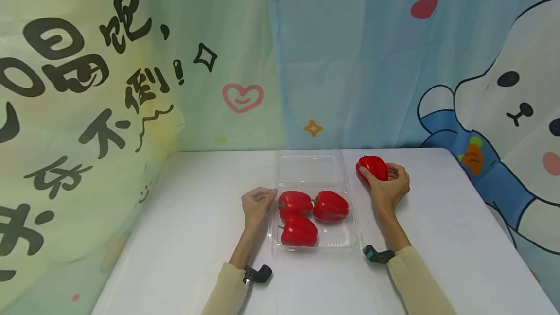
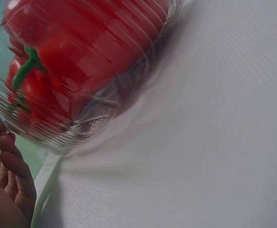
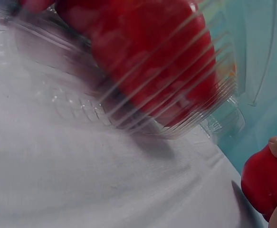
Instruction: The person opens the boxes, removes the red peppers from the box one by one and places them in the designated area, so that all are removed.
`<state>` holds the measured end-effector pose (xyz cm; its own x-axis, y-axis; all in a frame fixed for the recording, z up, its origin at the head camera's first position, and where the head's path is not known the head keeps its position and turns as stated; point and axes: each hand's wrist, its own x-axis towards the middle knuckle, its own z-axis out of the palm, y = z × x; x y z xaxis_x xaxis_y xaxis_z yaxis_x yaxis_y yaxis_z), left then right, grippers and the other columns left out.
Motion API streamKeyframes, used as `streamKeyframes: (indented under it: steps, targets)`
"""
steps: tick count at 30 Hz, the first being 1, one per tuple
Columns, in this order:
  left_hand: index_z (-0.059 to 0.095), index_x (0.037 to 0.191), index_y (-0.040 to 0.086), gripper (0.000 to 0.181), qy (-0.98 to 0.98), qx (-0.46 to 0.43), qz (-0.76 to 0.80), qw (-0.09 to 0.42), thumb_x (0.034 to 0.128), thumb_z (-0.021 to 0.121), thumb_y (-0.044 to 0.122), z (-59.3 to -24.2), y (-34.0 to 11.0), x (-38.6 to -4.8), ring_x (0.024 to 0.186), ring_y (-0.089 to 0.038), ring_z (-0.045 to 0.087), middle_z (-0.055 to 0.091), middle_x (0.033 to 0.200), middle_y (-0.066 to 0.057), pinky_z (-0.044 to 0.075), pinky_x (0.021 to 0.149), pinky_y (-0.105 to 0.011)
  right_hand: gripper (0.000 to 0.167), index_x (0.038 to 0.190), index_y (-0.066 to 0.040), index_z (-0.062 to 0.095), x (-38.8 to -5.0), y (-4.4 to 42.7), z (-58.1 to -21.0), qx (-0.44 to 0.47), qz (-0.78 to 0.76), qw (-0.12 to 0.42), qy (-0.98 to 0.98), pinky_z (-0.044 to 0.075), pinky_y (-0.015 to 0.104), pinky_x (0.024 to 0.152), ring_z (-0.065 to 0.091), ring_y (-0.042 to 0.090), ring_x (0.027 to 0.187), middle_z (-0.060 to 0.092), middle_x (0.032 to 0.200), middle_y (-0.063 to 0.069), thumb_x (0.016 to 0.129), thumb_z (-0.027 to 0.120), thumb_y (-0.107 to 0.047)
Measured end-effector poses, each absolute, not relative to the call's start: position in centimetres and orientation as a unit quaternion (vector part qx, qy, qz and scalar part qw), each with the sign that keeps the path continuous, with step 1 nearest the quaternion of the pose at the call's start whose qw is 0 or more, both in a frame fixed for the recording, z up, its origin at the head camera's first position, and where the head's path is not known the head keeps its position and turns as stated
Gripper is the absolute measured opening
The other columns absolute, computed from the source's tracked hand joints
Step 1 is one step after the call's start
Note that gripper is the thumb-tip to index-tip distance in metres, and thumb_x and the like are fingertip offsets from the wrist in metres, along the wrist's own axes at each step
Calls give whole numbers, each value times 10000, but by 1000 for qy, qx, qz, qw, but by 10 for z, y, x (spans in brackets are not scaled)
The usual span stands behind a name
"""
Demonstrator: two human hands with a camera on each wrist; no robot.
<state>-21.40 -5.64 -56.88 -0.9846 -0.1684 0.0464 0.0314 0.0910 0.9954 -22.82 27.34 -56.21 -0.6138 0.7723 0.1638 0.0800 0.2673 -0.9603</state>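
A clear plastic container lies on the white table with its lid folded back behind it. Three red peppers sit inside: back left, back right and front left. My left hand pinches the container's left rim, and in the left wrist view the fingertips meet at that clear edge. To the right of the container, my right hand grips another red pepper, which the right wrist view also shows.
Behind the white table hangs a printed curtain with dark lettering, hearts and a white bear figure. Each wrist wears a black camera, the left and the right both near the container's front corners.
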Motion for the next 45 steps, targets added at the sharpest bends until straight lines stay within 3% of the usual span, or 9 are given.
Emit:
streamKeyframes:
  steps: [10, 19, 39, 45]
  targets:
    - [786, 930, -6, 182, -731, 46, -677, 72, 973, 807, 169, -567, -56, -213, 566, -73, 592, 782, 769, -141, 461, 531, -187, 692, 1423, -94, 602, -233, 275, -564, -299, 534, 328, -720, 497, 403, 1108, 488, 117, 1271, 622, 1453, 100, 867, 934, -338]
    - [784, 921, 31, 164, -736, 53, -671, 69, 969, 800, 187, -568, -56, -213, 602, -80, 618, 752, 717, -6, 477, 544, -192, 723, 1467, -102, 572, -234, 273, -566, -304, 535, 317, -722, 519, 461, 1144, 498, 180, 1349, 602, 1496, 88, 885, 922, -353]
    - [791, 917, 14, 188, -748, 56, -657, 77, 972, 794, 194, -566, -55, -212, 614, -91, 613, 780, 772, -138, 470, 543, -197, 747, 1500, -103, 526, -232, 273, -570, -304, 533, 308, -727, 515, 477, 1163, 494, 212, 1374, 573, 1527, 104, 911, 895, -377]
    - [788, 912, 11, 172, -740, 52, -667, 73, 964, 799, 175, -569, -56, -214, 577, -76, 590, 760, 722, -80, 453, 527, -191, 766, 1523, -119, 502, -231, 276, -574, -298, 531, 301, -734, 511, 486, 1176, 490, 227, 1401, 554, 1553, 95, 919, 885, -395]
